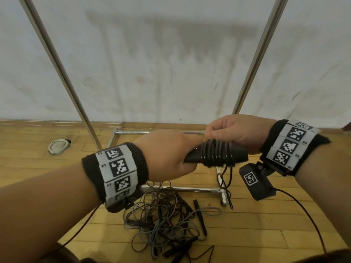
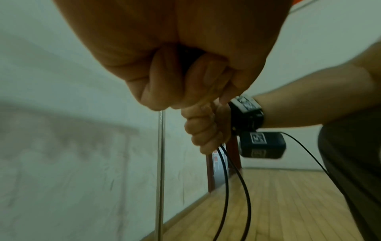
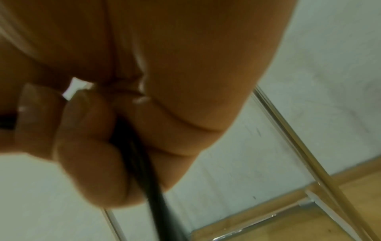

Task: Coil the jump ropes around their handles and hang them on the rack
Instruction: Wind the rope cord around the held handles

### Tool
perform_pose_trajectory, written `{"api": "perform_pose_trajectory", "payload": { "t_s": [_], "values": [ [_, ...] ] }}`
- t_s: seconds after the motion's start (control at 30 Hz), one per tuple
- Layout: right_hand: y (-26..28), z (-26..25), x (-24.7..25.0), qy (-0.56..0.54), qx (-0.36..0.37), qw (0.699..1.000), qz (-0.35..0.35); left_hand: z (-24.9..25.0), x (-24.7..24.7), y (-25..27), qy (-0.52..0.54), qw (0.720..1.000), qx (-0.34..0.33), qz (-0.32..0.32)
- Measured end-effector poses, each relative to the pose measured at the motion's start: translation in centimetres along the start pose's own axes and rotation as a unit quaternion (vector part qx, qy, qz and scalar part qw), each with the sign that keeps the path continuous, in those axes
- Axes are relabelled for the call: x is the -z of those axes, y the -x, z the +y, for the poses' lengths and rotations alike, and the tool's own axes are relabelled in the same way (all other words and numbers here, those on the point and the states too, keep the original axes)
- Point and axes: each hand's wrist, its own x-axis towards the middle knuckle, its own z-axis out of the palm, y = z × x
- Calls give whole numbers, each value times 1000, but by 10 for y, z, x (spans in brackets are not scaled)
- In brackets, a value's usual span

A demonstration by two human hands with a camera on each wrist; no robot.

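Two black jump rope handles (image 1: 216, 155) lie side by side in mid-air with several turns of black rope wound round their middle. My left hand (image 1: 167, 154) grips their left end in a fist. My right hand (image 1: 233, 133) holds the right end from above, fingers curled over the coil and pinching the black rope (image 3: 142, 176). A short loop of the rope (image 2: 237, 187) hangs below the hands. The chrome rack's two uprights (image 1: 62, 73) rise behind, and its base frame (image 1: 182, 188) rests on the floor under the hands. The rack's top bar is out of view.
A tangle of other ropes and black handles (image 1: 167, 221) lies on the wooden floor in front of the rack base. A white coiled object (image 1: 58, 146) sits on the floor at the left near the stained white wall (image 1: 171, 63).
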Motion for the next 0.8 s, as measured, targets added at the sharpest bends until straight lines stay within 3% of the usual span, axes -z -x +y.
{"api": "perform_pose_trajectory", "payload": {
  "t_s": [0.13, 0.2, 0.3, 0.37, 0.43, 0.5, 0.57, 0.67, 0.8],
  "values": [
    [-11, 8, -11, -103, 8, 995, 5, -10, 11, -4, 88, 988, 58, 111],
    [-21, 12, -23, -156, 16, 987, 40, -21, 13, -12, 88, 975, 103, 177],
    [-34, 13, -44, -136, -5, 984, 114, -44, 15, -26, 66, 957, 202, 196],
    [-40, 12, -58, -49, -36, 987, 147, -63, 14, -32, 37, 953, 255, 161],
    [-40, 7, -67, 137, -47, 974, 177, -78, 9, -36, -7, 951, 287, 112],
    [-36, -1, -71, 339, -39, 922, 183, -87, 0, -38, -66, 947, 306, 66],
    [-30, -12, -72, 467, -35, 869, 157, -88, -12, -40, -121, 943, 308, 29],
    [-19, -26, -72, 577, -40, 807, 116, -81, -34, -43, -199, 936, 290, -28],
    [-6, -39, -63, 617, -21, 778, 121, -66, -51, -41, -231, 942, 215, -117]
  ]
}}
